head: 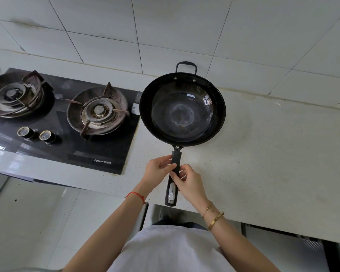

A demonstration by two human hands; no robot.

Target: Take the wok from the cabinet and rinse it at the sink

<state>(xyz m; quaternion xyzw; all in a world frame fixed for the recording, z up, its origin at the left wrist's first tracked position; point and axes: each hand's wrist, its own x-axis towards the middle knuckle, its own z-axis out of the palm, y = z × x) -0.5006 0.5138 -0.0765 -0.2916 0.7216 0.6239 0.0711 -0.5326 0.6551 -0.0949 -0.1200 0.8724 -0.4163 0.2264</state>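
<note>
A black wok [182, 109] with a loop handle at its far rim sits on the pale speckled countertop [273, 154], just right of the gas hob. Its long black handle [174, 179] points toward me and overhangs the counter's front edge. My left hand [159, 169] pinches the handle from the left, thumb and fingers curled onto it. From the right, my right hand [186, 183] grips the same handle slightly lower. The wok's inside looks dark and worn. No sink shows in this view.
A black glass two-burner hob [98, 152] with two knobs [26, 132] lies left of the wok. White wall tiles [165, 32] run behind the counter. Below the counter edge are a cabinet front [282, 248] at right and pale floor tiles [37, 222] at left.
</note>
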